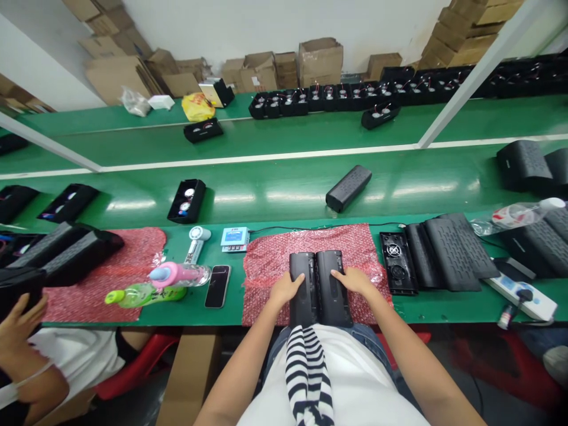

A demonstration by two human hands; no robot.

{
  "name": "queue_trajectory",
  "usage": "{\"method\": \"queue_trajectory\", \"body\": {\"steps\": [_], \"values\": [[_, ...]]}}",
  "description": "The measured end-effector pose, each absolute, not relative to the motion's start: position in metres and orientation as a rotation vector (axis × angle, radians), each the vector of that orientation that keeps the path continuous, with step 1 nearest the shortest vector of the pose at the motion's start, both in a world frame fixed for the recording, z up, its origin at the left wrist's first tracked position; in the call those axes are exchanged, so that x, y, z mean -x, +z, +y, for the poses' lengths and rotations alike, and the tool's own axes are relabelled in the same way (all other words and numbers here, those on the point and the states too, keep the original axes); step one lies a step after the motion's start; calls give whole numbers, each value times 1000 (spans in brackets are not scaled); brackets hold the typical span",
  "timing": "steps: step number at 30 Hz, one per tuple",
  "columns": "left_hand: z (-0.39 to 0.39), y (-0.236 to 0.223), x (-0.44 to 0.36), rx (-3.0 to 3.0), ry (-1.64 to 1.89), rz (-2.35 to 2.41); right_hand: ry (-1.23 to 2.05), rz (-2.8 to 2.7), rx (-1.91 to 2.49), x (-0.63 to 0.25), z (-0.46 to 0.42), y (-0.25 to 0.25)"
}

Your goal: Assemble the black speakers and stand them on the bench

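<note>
Two long black speaker housings (303, 299) lie side by side on a sheet of red bubble wrap (266, 260) at the bench edge in front of me. My left hand (286, 289) grips the left housing by its outer side, thumb on top and the other fingers hidden. The right housing (331, 302) is held likewise by my right hand (357, 280), its thumb on the upper face. Just right of the wrap rests an open black shell (398, 263) with round parts inside. Beside it are black perforated covers (459, 251).
A phone (218, 286), a pink-capped bottle (181, 275) and a small fan (196, 244) stand left. A blue-white device (235, 238) trails a cable. Behind, a green conveyor (266, 189) carries speaker bodies. A power strip (523, 296) lies right. A co-worker's hand (22, 319) is far left.
</note>
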State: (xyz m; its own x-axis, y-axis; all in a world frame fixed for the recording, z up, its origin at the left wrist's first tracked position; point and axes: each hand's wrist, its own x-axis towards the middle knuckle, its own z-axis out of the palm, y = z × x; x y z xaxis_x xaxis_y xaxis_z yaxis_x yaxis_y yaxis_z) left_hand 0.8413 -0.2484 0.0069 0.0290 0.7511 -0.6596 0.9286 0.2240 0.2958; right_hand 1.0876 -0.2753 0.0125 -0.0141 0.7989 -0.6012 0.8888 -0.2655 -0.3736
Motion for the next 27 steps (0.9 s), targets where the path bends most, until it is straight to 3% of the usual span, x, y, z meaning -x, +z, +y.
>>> {"method": "queue_trajectory", "body": {"steps": [13,18,27], "values": [[-265,8,-857,-1465,-141,1857,-1152,1710,-2240,-1067,-282,23],[-289,-1,-875,-1438,176,2008,-968,1471,-2480,-1035,-300,19],[-289,-2,-878,-1411,193,2026,-865,1535,-2451,-1027,-304,16]]}}
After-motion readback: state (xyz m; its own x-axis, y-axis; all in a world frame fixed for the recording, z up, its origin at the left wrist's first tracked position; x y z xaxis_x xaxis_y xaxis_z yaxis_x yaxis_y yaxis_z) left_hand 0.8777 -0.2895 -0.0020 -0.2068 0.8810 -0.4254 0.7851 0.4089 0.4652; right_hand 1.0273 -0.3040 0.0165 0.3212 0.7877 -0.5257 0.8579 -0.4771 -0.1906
